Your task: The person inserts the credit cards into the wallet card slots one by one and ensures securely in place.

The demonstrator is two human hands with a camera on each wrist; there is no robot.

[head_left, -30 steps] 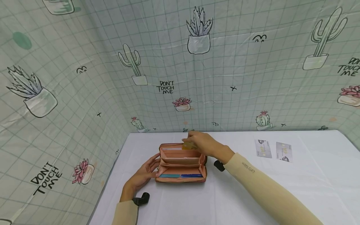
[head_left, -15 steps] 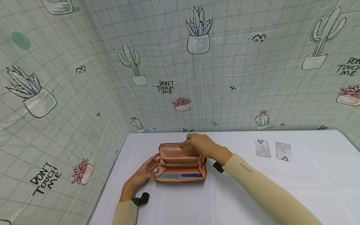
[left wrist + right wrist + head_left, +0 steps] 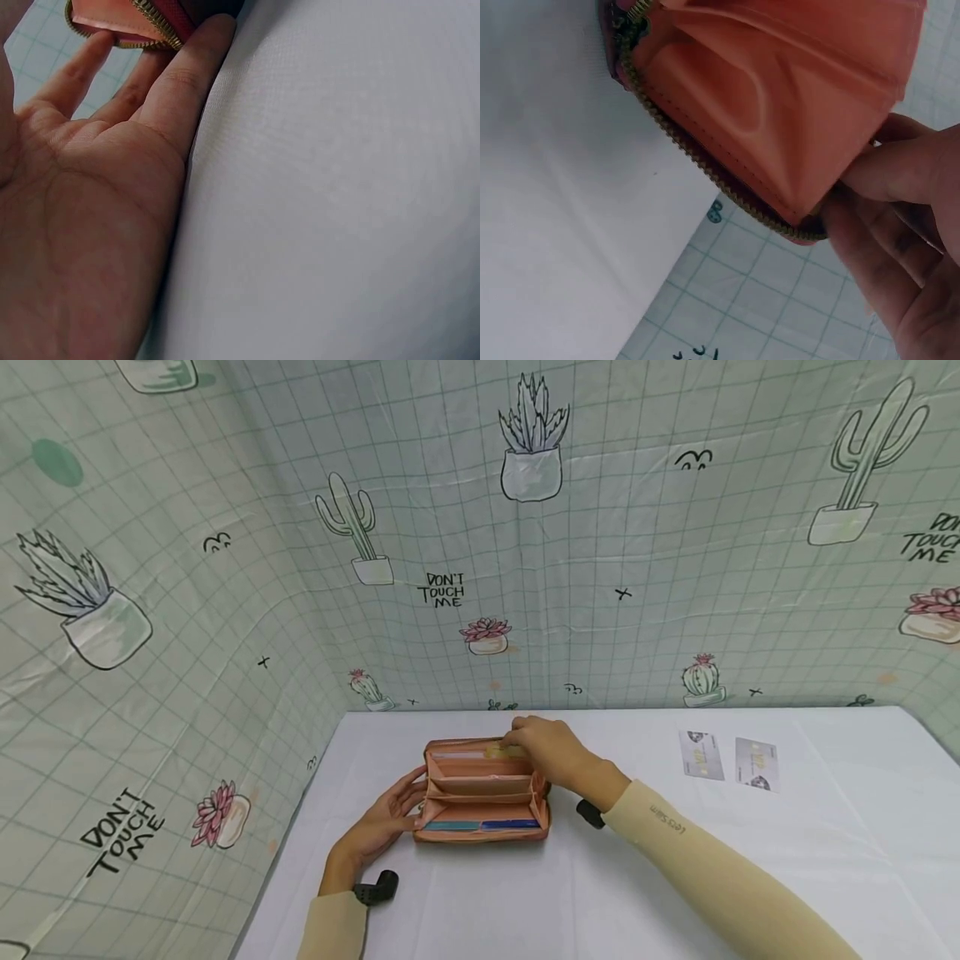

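Note:
A salmon-pink zip-around wallet (image 3: 483, 787) stands unzipped and spread on the white table, its pleated pockets facing up. My left hand (image 3: 386, 814) holds its left end, thumb at the near edge and the other fingers along the side. In the left wrist view those fingers (image 3: 176, 97) touch the wallet beside its brass zip. My right hand (image 3: 551, 752) grips the far panel near the right corner, thumb inside, fingers behind. A yellow card (image 3: 498, 750) sits in the far panel's slot, its right part hidden by this hand. A teal card (image 3: 452, 826) and a blue card (image 3: 510, 823) fill the near slots.
Two silver cards, one card (image 3: 701, 755) and another card (image 3: 757, 764) to its right, lie flat on the white tabletop (image 3: 675, 860). A cactus-print cloth (image 3: 615, 527) hangs behind the table and down its left side.
The yellow card has gone down from above the far panel into its slot. My right hand lowered with it, then shifted a little right along the edge. The left hand stays put.

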